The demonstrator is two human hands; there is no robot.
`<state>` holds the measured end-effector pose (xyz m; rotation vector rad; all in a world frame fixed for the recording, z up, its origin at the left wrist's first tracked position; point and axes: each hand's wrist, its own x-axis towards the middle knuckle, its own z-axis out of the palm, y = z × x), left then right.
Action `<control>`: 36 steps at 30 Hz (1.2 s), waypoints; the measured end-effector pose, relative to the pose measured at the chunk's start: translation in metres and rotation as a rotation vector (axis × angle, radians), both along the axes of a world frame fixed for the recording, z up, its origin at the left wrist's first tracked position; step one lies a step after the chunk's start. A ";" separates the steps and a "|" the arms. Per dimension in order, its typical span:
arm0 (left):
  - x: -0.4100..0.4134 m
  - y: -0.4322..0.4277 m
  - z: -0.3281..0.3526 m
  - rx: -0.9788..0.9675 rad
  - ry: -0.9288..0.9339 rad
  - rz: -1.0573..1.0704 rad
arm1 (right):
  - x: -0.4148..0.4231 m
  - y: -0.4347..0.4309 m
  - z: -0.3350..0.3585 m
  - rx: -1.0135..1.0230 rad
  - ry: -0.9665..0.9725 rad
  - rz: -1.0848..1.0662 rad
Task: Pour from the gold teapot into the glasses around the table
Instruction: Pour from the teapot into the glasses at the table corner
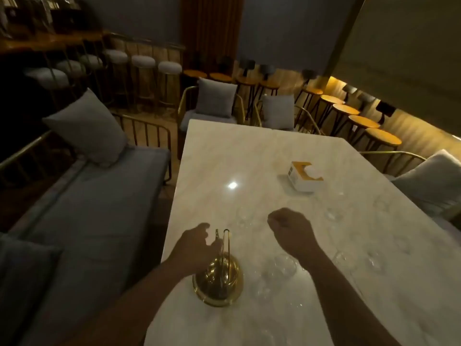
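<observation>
— Though the light is dim, can you make out the glasses (284,264)?
— Barely. They are clear, rounded and faint against the pale, glossy marble table (224,151), and those on the right blur away.
— And the gold teapot (218,278)?
— Shiny and domed, standing near the table's left edge with its thin wire handle (226,243) upright.
— The left hand (194,248)?
— Half-curled just beside that handle. I cannot tell whether it touches.
— The right hand (290,231)?
— A loose fist over the table, holding nothing.

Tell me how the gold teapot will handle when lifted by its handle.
Gold teapot looks polished metal: likely rigid, somewhat slick. Hung from its tall thin handle, the round body may swing. Contents unseen, so weight is uncertain.
</observation>
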<state>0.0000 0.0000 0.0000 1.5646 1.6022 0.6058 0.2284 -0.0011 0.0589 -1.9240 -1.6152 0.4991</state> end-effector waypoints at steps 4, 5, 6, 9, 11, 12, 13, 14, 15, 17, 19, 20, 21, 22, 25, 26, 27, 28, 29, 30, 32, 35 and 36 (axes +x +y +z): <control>0.010 -0.009 -0.023 -0.104 0.023 0.010 | -0.012 -0.013 -0.053 -0.169 0.161 -0.021; 0.014 -0.011 -0.026 -0.101 0.018 0.005 | -0.013 -0.016 -0.066 -0.208 0.179 -0.019; 0.018 -0.011 -0.029 -0.092 0.016 0.001 | -0.014 -0.018 -0.075 -0.251 0.193 -0.025; 0.028 -0.011 -0.041 -0.086 -0.017 0.050 | -0.012 -0.020 -0.103 -0.355 0.189 -0.001; 0.037 -0.011 -0.049 -0.086 -0.069 0.077 | -0.009 -0.018 -0.120 -0.402 0.181 0.022; 0.041 -0.010 -0.052 -0.084 -0.089 0.083 | -0.007 -0.017 -0.126 -0.422 0.186 0.037; 0.045 -0.010 -0.055 -0.085 -0.092 0.091 | -0.006 -0.014 -0.133 -0.439 0.199 0.046; 0.048 -0.010 -0.057 -0.079 -0.091 0.105 | -0.003 -0.011 -0.140 -0.460 0.211 0.059; 0.051 -0.010 -0.060 -0.076 -0.091 0.127 | -0.001 -0.008 -0.147 -0.475 0.219 0.077; 0.056 -0.010 -0.062 -0.051 -0.071 0.168 | 0.003 -0.002 -0.160 -0.504 0.232 0.117; 0.060 -0.011 -0.062 0.004 0.011 0.192 | 0.006 0.004 -0.169 -0.543 0.252 0.151; 0.061 -0.011 -0.062 0.036 0.049 0.196 | 0.007 0.007 -0.173 -0.561 0.272 0.160; 0.063 -0.011 -0.062 0.057 0.078 0.198 | 0.008 0.010 -0.177 -0.569 0.291 0.166; 0.065 -0.011 -0.062 0.069 0.101 0.200 | 0.009 0.013 -0.179 -0.576 0.308 0.171; 0.071 -0.010 -0.063 0.079 0.174 0.238 | 0.014 0.020 -0.188 -0.581 0.350 0.187; 0.073 -0.009 -0.063 0.076 0.193 0.250 | 0.015 0.022 -0.191 -0.586 0.360 0.188; 0.073 -0.009 -0.064 0.074 0.200 0.259 | 0.018 0.023 -0.195 -0.589 0.366 0.192; 0.074 -0.009 -0.064 0.070 0.204 0.265 | 0.020 0.025 -0.197 -0.597 0.372 0.196; 0.074 -0.008 -0.065 0.069 0.207 0.270 | 0.022 0.026 -0.200 -0.601 0.378 0.202; 0.074 -0.008 -0.066 0.074 0.210 0.276 | 0.024 0.027 -0.203 -0.608 0.391 0.203; 0.074 -0.008 -0.068 0.097 0.216 0.289 | 0.028 0.029 -0.206 -0.626 0.423 0.205; 0.073 -0.006 -0.070 0.125 0.218 0.300 | 0.030 0.032 -0.211 -0.640 0.453 0.224; 0.073 -0.005 -0.071 0.133 0.220 0.299 | 0.030 0.033 -0.212 -0.650 0.477 0.219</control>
